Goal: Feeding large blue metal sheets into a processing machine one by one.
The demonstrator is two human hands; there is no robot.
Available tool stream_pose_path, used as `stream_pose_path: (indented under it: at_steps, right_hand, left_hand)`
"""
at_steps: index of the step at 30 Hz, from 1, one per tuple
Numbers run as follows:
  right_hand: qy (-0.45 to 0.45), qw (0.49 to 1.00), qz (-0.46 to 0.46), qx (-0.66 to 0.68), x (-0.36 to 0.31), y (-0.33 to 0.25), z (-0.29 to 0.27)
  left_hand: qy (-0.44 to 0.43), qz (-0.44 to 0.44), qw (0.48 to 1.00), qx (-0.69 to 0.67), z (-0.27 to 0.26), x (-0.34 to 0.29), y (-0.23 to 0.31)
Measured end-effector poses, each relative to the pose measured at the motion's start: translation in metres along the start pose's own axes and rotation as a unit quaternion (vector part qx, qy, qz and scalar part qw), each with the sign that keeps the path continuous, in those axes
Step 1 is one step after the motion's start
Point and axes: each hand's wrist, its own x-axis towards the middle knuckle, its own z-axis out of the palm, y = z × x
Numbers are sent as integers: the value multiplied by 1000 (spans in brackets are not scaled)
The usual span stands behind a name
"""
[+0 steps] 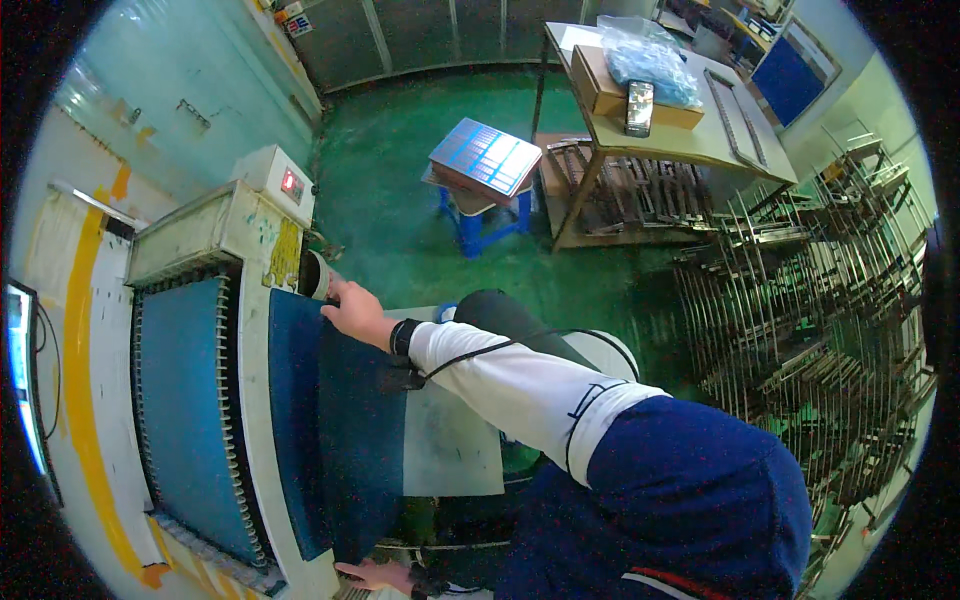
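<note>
A thin dark blue panel [360, 440] stands in front of me beside the machine. At its upper end my right hand [358, 312], with a black band at the wrist, is closed on the panel's edge. Low in the view my left hand [378, 575] is at the panel's lower end, its fingers at the edge and partly hidden. Just left of it is another dark blue panel surface [296, 420], against the machine's pale frame [262, 400]. Within the machine [190, 228] a lighter blue panel [180, 400] lies between two rows of small rollers or coils.
A control box [285, 188] with a red display sits on the machine. Ahead, a blue stool [480, 235] bears a stack of striped panels [487, 155]. A table [690, 140] holds a carton, plastic bags and a phone. Metal racks [800, 320] crowd the right; a screen [25, 370] is far left.
</note>
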Motion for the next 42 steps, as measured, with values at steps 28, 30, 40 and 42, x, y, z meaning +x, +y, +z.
stream_pose_path:
  at_steps: [28,30,40,42]
  right_hand:
    - [-439,743,-450,-229,-146,-27,44]
    - [-462,728,-445,-240,-155,-42,43]
    - [-401,715,-531,-216,-169,-53,47]
    - [-389,719,-535,-214,-169,-52,52]
  left_hand:
    - [-57,46,997,22,-39,9,-44]
    - [-93,34,995,2,-47,18,-47]
    - [-154,113,975,116,-56,41,-68]
    - [-174,102,977,73,-57,47,-70]
